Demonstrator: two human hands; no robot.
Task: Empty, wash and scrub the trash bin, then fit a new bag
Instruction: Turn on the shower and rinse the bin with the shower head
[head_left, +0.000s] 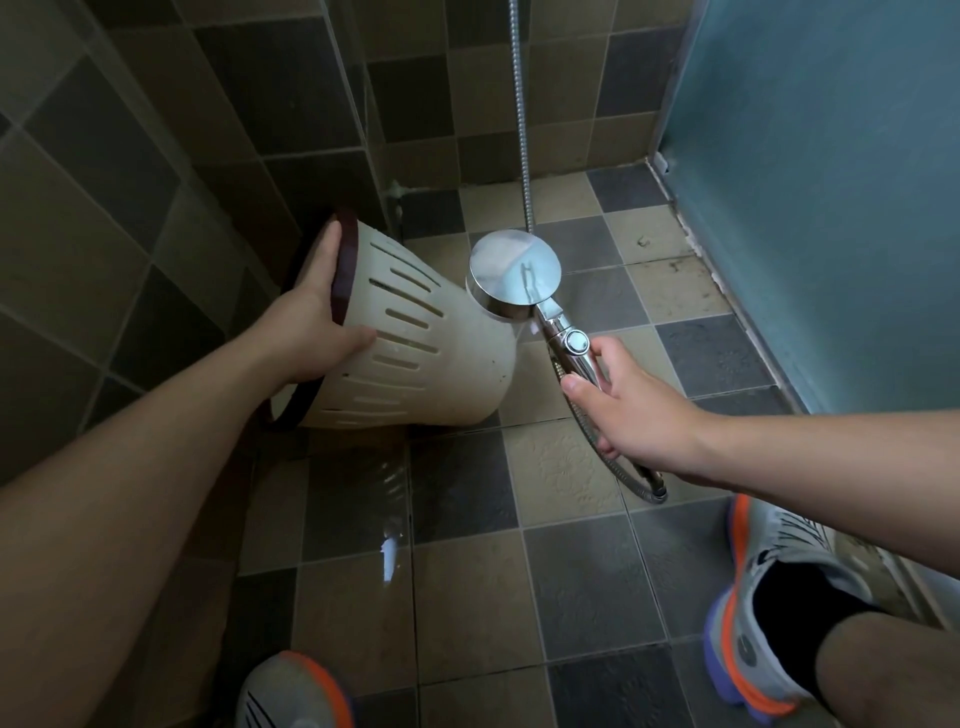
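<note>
A cream slotted trash bin (431, 348) with a dark brown rim lies tipped on its side above the tiled floor, mouth toward the left wall, base pointing right. My left hand (306, 327) grips its rim, fingers inside the mouth and thumb on the outer wall. My right hand (628, 410) holds the chrome handle of a shower head (514, 270), whose round face hangs right beside the bin's base, facing down. I cannot see inside the bin.
The metal shower hose (522, 130) runs up the back wall and loops under my right wrist. A puddle (387, 499) glistens on the checkered floor tiles below the bin. A teal wall (831, 182) stands at right. My shoes (763, 613) are near the bottom edge.
</note>
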